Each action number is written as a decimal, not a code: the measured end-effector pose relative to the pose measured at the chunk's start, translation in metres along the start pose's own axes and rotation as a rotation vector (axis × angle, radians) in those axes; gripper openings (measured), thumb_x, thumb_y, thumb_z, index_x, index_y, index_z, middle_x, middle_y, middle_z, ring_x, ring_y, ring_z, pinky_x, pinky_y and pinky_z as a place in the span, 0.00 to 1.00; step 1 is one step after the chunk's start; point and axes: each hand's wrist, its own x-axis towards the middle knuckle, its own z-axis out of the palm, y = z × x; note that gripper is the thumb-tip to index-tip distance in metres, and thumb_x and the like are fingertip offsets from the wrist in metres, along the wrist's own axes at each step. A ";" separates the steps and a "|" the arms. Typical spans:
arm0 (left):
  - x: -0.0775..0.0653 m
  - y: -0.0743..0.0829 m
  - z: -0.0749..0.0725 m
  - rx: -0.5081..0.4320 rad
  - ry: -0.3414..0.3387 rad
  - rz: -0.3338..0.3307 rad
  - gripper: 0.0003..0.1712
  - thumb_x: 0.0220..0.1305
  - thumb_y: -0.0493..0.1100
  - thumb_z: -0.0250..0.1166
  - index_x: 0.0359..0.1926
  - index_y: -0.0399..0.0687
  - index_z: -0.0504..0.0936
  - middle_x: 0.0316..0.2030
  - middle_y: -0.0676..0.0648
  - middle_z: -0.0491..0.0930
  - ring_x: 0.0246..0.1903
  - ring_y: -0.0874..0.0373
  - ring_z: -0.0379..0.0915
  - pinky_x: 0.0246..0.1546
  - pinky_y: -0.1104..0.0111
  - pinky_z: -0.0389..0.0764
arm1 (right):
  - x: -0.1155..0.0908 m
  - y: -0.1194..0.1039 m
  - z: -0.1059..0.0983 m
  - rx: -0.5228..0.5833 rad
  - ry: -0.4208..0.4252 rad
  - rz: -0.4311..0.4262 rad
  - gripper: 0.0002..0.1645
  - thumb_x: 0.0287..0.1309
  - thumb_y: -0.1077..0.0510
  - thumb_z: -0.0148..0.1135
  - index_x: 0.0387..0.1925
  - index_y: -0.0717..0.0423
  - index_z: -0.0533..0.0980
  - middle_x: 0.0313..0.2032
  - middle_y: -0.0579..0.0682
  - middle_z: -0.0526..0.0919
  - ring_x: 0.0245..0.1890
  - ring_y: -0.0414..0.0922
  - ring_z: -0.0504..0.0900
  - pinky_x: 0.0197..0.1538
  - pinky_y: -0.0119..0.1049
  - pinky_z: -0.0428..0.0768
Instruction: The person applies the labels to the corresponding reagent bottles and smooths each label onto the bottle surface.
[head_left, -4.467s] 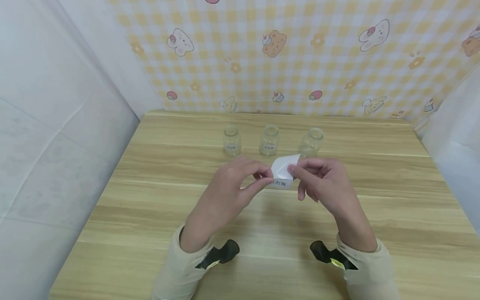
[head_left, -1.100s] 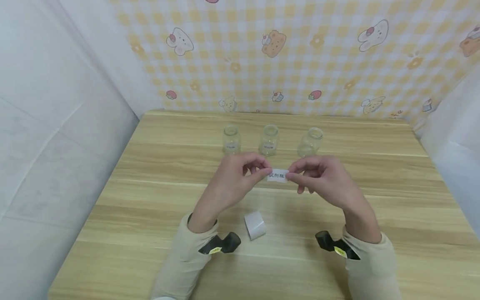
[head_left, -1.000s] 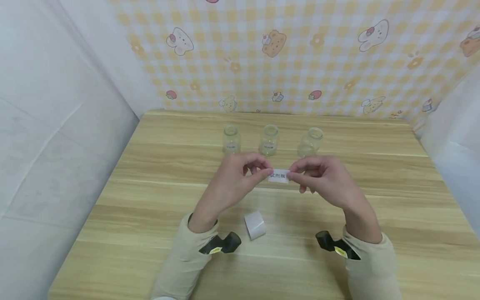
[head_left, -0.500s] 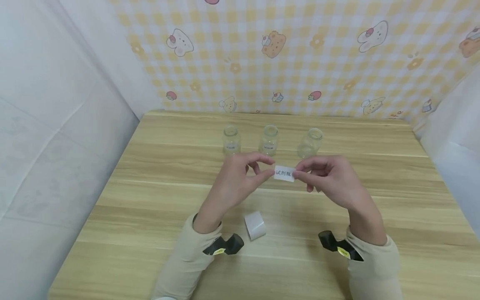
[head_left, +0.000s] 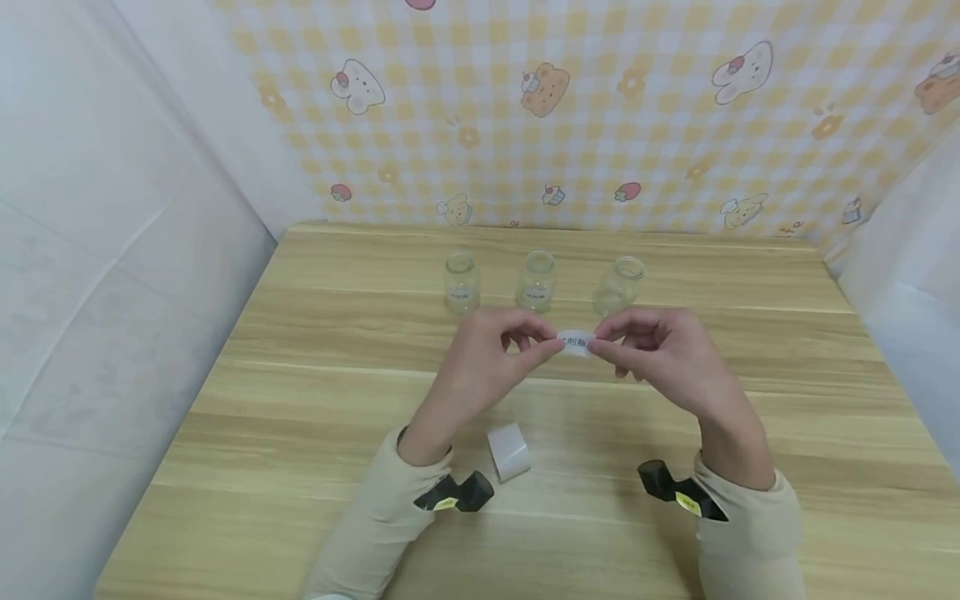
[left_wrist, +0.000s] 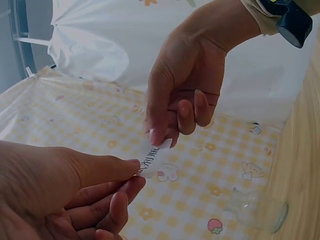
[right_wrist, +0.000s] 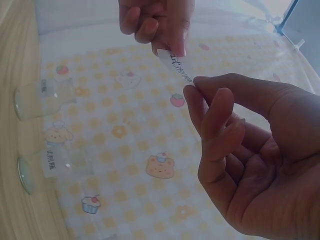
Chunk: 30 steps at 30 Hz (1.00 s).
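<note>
Between my two hands, a small white label (head_left: pixel 576 342) with black printed characters is stretched in the air above the table. My left hand (head_left: pixel 491 358) pinches its left end between thumb and forefinger. The right end is pinched the same way by my right hand (head_left: pixel 667 354). In the left wrist view the label (left_wrist: pixel 150 161) looks slightly bowed. Behind the hands stand three clear glass jars: the left jar (head_left: pixel 461 283) and middle jar (head_left: pixel 536 282) bear similar labels, while none shows on the right jar (head_left: pixel 619 286).
A curled white backing paper (head_left: pixel 509 452) lies on the wooden table (head_left: pixel 300 417) between the forearms. A checked yellow cloth (head_left: pixel 480 108) hangs behind the table's back edge. White sheets (head_left: pixel 112 292) hang at the sides.
The label came off its backing, which now lies on the table. My left fingers parted from the label's left end half a second ago and now pinch it again; both hands shifted slightly right.
</note>
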 end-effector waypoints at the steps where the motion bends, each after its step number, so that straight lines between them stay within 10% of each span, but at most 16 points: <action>1: 0.002 0.000 0.003 -0.009 0.006 0.010 0.05 0.64 0.41 0.75 0.37 0.45 0.89 0.30 0.54 0.85 0.28 0.63 0.74 0.26 0.72 0.68 | 0.000 0.000 -0.002 -0.006 0.006 0.002 0.10 0.64 0.56 0.73 0.40 0.59 0.84 0.22 0.47 0.83 0.23 0.44 0.80 0.25 0.33 0.72; 10: 0.022 -0.016 0.033 -0.067 0.044 -0.015 0.06 0.65 0.43 0.75 0.37 0.45 0.88 0.30 0.53 0.86 0.29 0.62 0.75 0.30 0.73 0.72 | 0.009 0.016 -0.013 -0.055 0.063 0.022 0.13 0.64 0.51 0.73 0.40 0.57 0.84 0.25 0.49 0.85 0.24 0.45 0.81 0.25 0.35 0.74; 22: 0.068 -0.079 0.092 -0.057 -0.023 -0.132 0.07 0.64 0.42 0.75 0.34 0.42 0.88 0.33 0.48 0.88 0.30 0.61 0.80 0.35 0.73 0.81 | 0.047 0.099 -0.022 -0.052 0.050 0.096 0.14 0.63 0.54 0.74 0.40 0.63 0.86 0.36 0.55 0.88 0.26 0.47 0.84 0.28 0.35 0.79; 30: 0.090 -0.087 0.117 -0.030 -0.009 -0.201 0.08 0.64 0.43 0.75 0.35 0.43 0.88 0.33 0.49 0.88 0.32 0.59 0.80 0.35 0.71 0.80 | 0.058 0.123 -0.036 -0.087 0.075 0.104 0.15 0.64 0.54 0.73 0.42 0.63 0.86 0.45 0.59 0.87 0.30 0.50 0.84 0.30 0.32 0.79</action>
